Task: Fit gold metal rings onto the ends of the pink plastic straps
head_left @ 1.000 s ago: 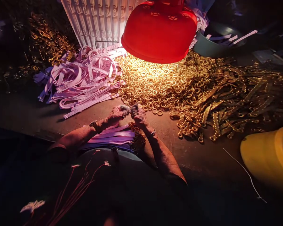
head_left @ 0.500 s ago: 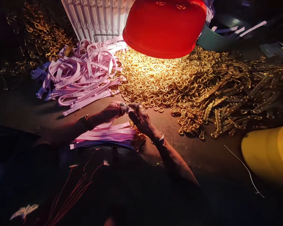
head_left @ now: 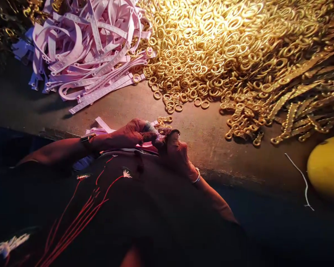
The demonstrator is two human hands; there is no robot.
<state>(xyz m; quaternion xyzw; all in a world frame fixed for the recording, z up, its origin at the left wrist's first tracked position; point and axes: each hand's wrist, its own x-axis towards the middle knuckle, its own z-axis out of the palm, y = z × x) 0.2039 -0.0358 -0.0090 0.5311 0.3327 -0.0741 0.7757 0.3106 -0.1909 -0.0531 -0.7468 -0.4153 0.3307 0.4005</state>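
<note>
The left hand [head_left: 122, 135], with wristwatch [head_left: 87, 138], and the right hand [head_left: 175, 154], with bangle [head_left: 197, 177], converge at the near edge of the worktop [head_left: 206, 155]. Both grips are clenched, fingertips meeting; the held item is hidden. A pink plastic strip [head_left: 147, 147] lies beneath them, small brass rings [head_left: 164, 119] just beyond. Strip markings are illegible.

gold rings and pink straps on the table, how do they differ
The gold rings are small closed loops, while the pink straps are long, flat bands. The rings have a shiny metallic look; the straps look paler and more matte. The rings lie in a dense heap, the straps in a looser, curling tangle. Both lie loose on the same brown work surface, and their piles meet.
</note>
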